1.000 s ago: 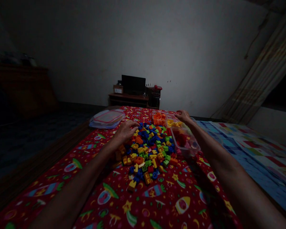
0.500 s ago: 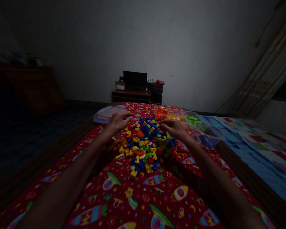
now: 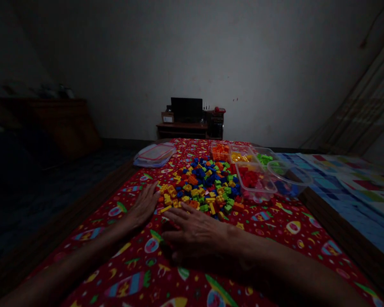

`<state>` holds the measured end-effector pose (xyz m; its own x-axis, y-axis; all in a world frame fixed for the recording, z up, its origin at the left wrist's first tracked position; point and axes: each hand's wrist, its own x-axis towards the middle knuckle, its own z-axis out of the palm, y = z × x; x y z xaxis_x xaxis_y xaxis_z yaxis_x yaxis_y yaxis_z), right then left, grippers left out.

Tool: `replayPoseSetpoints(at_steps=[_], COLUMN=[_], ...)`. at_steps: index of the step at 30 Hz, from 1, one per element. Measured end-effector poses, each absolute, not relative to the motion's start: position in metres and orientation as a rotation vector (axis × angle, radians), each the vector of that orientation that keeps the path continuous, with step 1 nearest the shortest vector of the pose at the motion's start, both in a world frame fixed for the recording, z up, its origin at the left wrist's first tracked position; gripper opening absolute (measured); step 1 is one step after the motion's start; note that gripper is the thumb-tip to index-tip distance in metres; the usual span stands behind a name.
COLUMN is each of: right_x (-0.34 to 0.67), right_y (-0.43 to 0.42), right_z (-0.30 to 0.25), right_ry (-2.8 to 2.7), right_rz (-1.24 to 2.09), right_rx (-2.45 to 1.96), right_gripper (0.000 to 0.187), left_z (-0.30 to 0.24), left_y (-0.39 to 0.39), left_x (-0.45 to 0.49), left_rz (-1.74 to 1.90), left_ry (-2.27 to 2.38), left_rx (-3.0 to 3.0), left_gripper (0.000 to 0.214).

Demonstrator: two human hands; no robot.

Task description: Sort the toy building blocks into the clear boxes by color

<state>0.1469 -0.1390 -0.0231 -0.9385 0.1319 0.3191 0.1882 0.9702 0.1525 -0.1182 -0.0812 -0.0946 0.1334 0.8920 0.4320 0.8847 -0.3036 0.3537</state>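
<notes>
Head camera: my two hands, palms down, are at one heap of red, yellow, green, blue and orange plastic toy bricks (image 3: 208, 183), too jumbled to count. My left hand (image 3: 144, 204) lies with straight fingers at the heap's left edge; my right hand (image 3: 193, 228) stretches its fingers along the near edge, thumb apart. Neither is curled round a brick; what sits beneath the palms I cannot tell. Five clear plastic tubs (image 3: 263, 194) stand right of the heap, with orange, yellow, green, red and blue pieces. One stack of flat translucent plastic lids (image 3: 155, 154) lies far left. Red patterned cloth (image 3: 192, 149) leaves room between lids and heap.
</notes>
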Motion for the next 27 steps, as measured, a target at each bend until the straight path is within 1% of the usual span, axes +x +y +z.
replayPoseSetpoints(at_steps=[2, 5, 7, 9, 13, 16, 19, 23, 25, 27], right_x=[0.146, 0.149, 0.154, 0.159, 0.176, 0.195, 0.218, 0.238, 0.242, 0.242], right_y=[-0.141, -0.129, -0.117, -0.104, -0.079, -0.061, -0.045, -0.038, -0.04, -0.042], right_z=[-0.028, -0.034, -0.035, -0.034, -0.036, -0.038, -0.036, -0.022, -0.014, -0.008], right_ry=[-2.829, -2.831, -2.81, -2.775, -2.626, -2.474, -2.372, -2.3, -2.286, -2.274], right_rz=[-0.306, -0.379, -0.422, -0.42, -0.341, -0.216, -0.107, -0.052, -0.027, -0.011], right_rx=[-0.189, -0.281, -0.367, -0.438, -0.677, -0.854, -0.939, -0.997, -1.033, -1.086], right_gripper=[0.037, 0.024, 0.016, 0.014, 0.016, 0.021, 0.022, 0.023, 0.023, 0.022], left_z=[-0.091, -0.083, -0.076, -0.069, -0.052, -0.036, -0.023, -0.012, -0.006, 0.001], left_y=[-0.077, -0.069, -0.063, -0.054, -0.034, -0.018, -0.005, 0.006, 0.008, 0.006], left_x=[-0.091, -0.051, -0.031, -0.017, 0.001, 0.012, 0.019, 0.015, 0.008, -0.001], left_rz=[0.933, 1.014, 1.155, 1.243, 1.317, 1.32, 1.301, 1.302, 1.261, 1.126], left_ry=[1.766, 1.653, 1.675, 1.681, 1.63, 1.568, 1.476, 1.313, 1.28, 1.253], left_rx=[2.365, 2.358, 2.259, 2.163, 2.091, 2.065, 1.984, 1.9, 1.933, 2.038], left_gripper=[0.051, 0.046, 0.043, 0.041, 0.039, 0.041, 0.045, 0.048, 0.047, 0.044])
